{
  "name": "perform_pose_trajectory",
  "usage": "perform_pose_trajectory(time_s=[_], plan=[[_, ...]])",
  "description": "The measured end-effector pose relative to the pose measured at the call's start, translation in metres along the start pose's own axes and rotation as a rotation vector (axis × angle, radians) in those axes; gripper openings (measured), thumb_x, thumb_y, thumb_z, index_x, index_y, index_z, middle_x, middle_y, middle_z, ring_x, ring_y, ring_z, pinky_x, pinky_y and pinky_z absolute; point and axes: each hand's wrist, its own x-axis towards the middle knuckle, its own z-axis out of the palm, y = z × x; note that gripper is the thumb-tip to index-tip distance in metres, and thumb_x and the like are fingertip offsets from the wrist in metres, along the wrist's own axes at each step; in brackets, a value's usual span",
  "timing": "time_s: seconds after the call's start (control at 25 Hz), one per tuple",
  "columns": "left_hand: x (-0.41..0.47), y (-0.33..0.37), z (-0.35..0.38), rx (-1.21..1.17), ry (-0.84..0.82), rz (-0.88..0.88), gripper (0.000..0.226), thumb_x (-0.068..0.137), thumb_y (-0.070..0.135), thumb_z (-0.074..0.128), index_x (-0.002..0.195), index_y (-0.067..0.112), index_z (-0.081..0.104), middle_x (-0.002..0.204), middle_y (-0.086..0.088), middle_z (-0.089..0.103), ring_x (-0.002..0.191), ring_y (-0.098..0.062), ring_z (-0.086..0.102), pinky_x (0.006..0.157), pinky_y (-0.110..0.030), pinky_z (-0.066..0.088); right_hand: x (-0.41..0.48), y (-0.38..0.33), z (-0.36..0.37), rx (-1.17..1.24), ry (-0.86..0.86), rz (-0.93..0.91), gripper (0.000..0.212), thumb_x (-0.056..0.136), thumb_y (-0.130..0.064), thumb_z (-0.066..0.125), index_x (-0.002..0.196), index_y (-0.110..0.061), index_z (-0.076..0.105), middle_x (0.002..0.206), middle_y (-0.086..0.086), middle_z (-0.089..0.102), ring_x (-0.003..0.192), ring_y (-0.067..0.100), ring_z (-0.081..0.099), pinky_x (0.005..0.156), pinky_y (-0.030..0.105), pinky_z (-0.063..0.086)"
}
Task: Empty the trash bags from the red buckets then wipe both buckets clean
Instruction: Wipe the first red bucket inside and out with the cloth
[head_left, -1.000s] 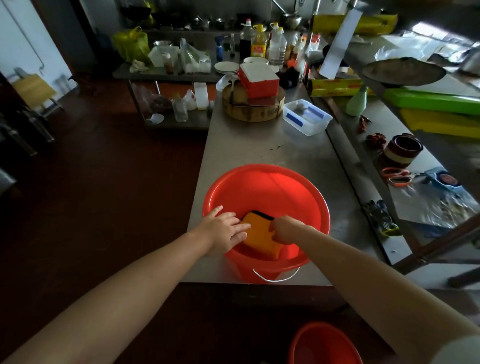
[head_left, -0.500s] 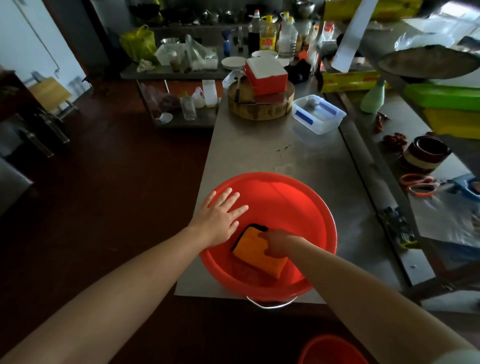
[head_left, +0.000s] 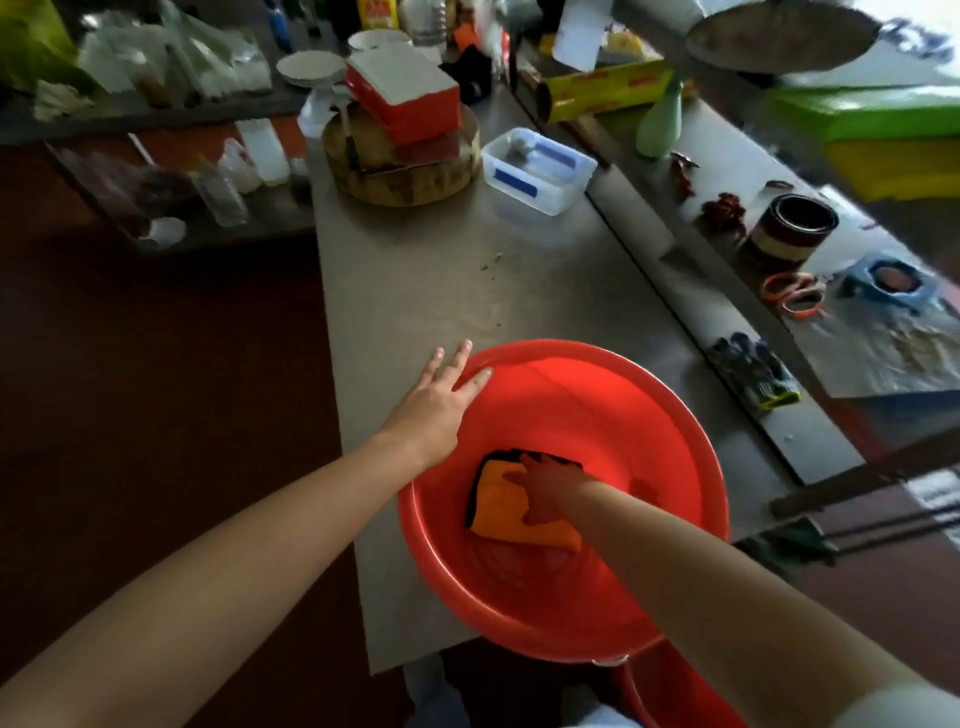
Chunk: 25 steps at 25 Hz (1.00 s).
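Red buckets: two; one (head_left: 623, 415) on the steel table (head_left: 415, 291), a second (head_left: 680, 696) partly visible below the table edge.
Orange cloths: one (head_left: 511, 512), inside the bucket on the table.
Hands: two; left hand (head_left: 434, 410), right hand (head_left: 545, 486).
Round wooden chopping blocks: one (head_left: 410, 179).
Clear plastic containers: one (head_left: 537, 171).
Red boxes with white top: one (head_left: 405, 98).
Green bottles: one (head_left: 660, 127).

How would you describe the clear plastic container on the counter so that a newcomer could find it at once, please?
Start at the long steel counter and look past the red bucket to the far end. Right of the round wooden chopping block sits the clear plastic container. It alone is see-through, rectangular, with blue strips.
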Motion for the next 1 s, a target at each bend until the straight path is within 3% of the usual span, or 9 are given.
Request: perform_pose_trajectory(time_s=[0.12,0.28,0.44,0.56,0.68,0.84,1.0], plan=[[0.017,-0.018,-0.008,-0.045,0.028,0.074,0.104,0.077,-0.024,0.038,0.159,0.035,0.016,0.167,0.009,-0.011,0.154,-0.029,-0.006,0.116,-0.043,0.031,0.008,-0.009,0.003,0.035,-0.022,0.057,0.086,0.089,-0.041,0.069,0.159,-0.037,0.020,0.167,0.006,0.012,0.148,0.036,0.026,0.114,0.049,0.036],[0.026,-0.039,-0.021,-0.072,0.031,0.055,0.097,0.079,-0.019,0.039,0.159,0.032,0.019,0.168,0.002,-0.002,0.154,-0.028,-0.002,0.117,-0.044,0.030,0.020,-0.025,-0.010,0.030,-0.041,0.058,0.084,0.092,-0.037,0.067,0.160,-0.039,0.016,0.169,0.004,0.008,0.149,0.037,0.025,0.115,0.050,0.035],[-0.004,-0.043,-0.005,0.080,0.134,0.057,0.076,0.090,0.011,0.047,0.159,0.022,0.018,0.168,-0.009,0.000,0.154,-0.028,-0.007,0.123,-0.048,0.017,0.035,-0.038,-0.017,0.001,-0.002,0.020,0.090,0.090,-0.041,0.070,0.160,-0.038,0.014,0.168,0.003,0.006,0.153,0.034,0.012,0.118,0.057,0.027],[-0.024,-0.036,0.010,0.120,0.130,-0.001,0.073,0.093,0.030,0.047,0.159,0.017,0.019,0.167,-0.011,-0.011,0.153,-0.030,-0.012,0.122,-0.052,0.018,0.047,-0.040,0.007,0.013,0.016,0.023,0.085,0.095,-0.047,0.058,0.159,-0.043,0.002,0.169,-0.001,-0.007,0.155,0.034,-0.001,0.115,0.068,0.020],[-0.026,-0.033,0.013,0.152,0.160,-0.028,0.072,0.092,0.028,0.047,0.158,0.016,0.023,0.167,-0.011,-0.011,0.154,-0.030,-0.009,0.122,-0.053,0.020,0.061,-0.042,0.031,0.101,0.061,0.029,0.085,0.095,-0.058,0.050,0.158,-0.046,-0.006,0.168,-0.002,-0.018,0.154,0.036,-0.012,0.110,0.077,0.010],[-0.026,-0.031,0.015,0.191,0.172,-0.029,0.069,0.088,0.023,0.042,0.155,0.014,0.032,0.167,-0.013,-0.007,0.154,-0.032,-0.005,0.121,-0.053,0.022,0.076,-0.043,0.046,0.150,0.141,0.041,0.093,0.089,-0.070,0.047,0.157,-0.046,-0.011,0.168,-0.003,-0.017,0.154,0.034,-0.012,0.111,0.075,0.004],[-0.029,-0.032,0.013,0.195,0.173,-0.038,0.067,0.086,0.021,0.039,0.153,0.013,0.037,0.167,-0.014,-0.009,0.154,-0.032,-0.006,0.122,-0.053,0.021,0.074,-0.028,0.045,0.221,0.111,0.101,0.086,0.095,-0.059,0.049,0.157,-0.046,-0.010,0.167,-0.008,-0.018,0.155,0.030,-0.010,0.115,0.069,0.010]])
